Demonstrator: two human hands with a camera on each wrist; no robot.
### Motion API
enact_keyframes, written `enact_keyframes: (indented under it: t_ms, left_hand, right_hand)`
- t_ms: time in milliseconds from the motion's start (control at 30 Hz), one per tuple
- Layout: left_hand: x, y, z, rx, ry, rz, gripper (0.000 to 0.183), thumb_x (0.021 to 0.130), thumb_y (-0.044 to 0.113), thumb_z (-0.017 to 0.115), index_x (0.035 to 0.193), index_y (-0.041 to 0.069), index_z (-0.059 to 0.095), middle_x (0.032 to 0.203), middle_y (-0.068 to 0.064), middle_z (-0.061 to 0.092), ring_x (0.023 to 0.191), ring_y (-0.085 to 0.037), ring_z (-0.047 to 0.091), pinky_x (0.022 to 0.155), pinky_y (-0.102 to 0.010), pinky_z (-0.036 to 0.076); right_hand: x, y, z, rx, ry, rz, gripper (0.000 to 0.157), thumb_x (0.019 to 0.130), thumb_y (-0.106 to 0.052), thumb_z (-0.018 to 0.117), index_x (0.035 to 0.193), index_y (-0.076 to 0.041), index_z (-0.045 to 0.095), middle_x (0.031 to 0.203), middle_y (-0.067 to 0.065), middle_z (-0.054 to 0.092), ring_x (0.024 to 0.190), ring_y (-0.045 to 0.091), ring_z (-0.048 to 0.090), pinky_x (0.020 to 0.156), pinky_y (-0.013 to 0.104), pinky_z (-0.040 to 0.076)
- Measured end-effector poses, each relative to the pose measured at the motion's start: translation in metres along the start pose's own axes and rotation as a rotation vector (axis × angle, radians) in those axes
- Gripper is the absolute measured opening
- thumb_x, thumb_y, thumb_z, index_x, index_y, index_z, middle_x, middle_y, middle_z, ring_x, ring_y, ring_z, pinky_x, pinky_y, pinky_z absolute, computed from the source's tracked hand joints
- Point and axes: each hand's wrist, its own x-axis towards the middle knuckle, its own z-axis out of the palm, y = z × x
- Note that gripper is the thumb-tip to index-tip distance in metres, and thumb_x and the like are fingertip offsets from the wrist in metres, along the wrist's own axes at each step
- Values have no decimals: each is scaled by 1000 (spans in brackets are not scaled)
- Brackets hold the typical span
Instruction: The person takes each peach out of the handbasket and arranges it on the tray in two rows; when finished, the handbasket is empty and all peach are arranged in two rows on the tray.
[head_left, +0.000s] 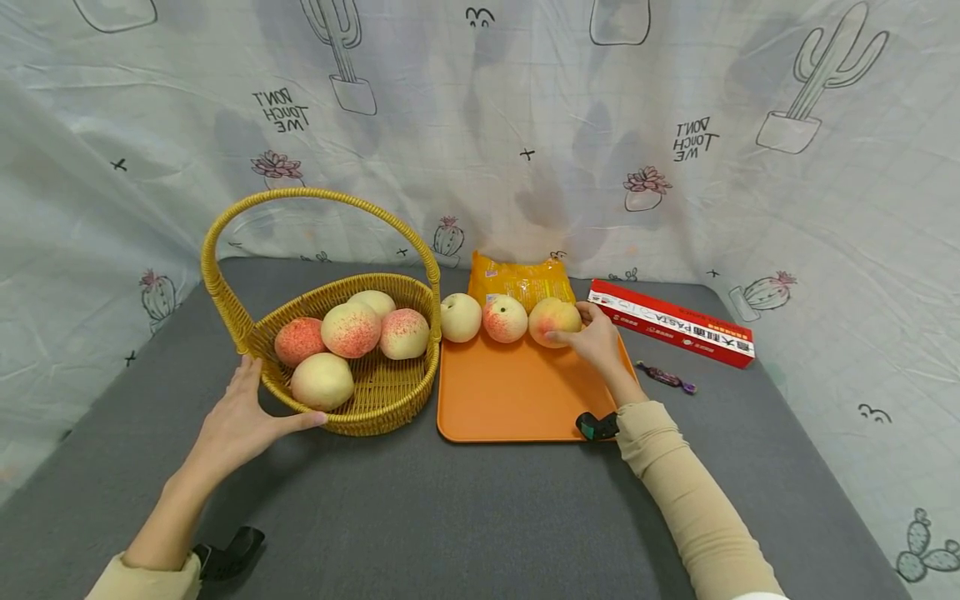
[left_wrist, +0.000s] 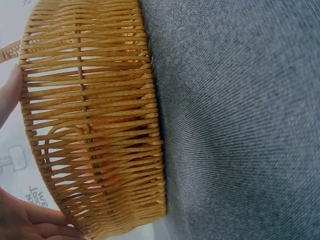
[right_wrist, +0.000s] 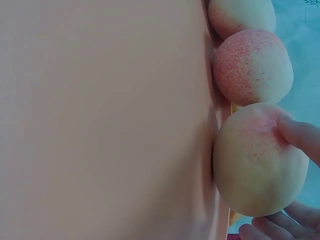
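My left hand holds the near left end of a yellow wicker basket, thumb along the front rim and fingers against its left side. Several peaches, some pale, some red-speckled, lie in the basket. My right hand grips a yellowish-pink peach between thumb and fingers at the far edge of an orange tray. To its left stand a red-speckled peach and a pale peach, lined up along that edge.
Behind the peaches lies a yellow-orange packet. A red pasta box sits right of the tray, with a purple-wrapped candy nearer me. The basket's tall handle arches over it. A patterned cloth hangs behind the grey table.
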Motion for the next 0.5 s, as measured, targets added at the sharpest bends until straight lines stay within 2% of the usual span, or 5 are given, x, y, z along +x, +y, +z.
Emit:
enact_keyframes:
  t_ms: [267, 500]
  left_hand:
    - [-1, 1, 0, -3, 12, 6, 132, 76, 60, 74, 148, -13, -9, 151, -38, -14, 139, -57, 0, 97, -76, 20]
    - [-1, 1, 0, 2, 10, 7, 132, 76, 60, 74, 148, -14, -9, 151, -38, -14, 139, -57, 0, 97, -75, 20]
  right_hand:
    - [-1, -1, -2, -20, -10, -22, 79, 77, -23, 84, 140, 3, 44, 140, 21, 49, 128, 37, 44, 107, 49, 36]
    - [-2, -6, -7, -38, 15, -41, 83, 77, -24, 84, 143, 6, 41, 143, 23, 46, 131, 38, 42, 108, 49, 35]
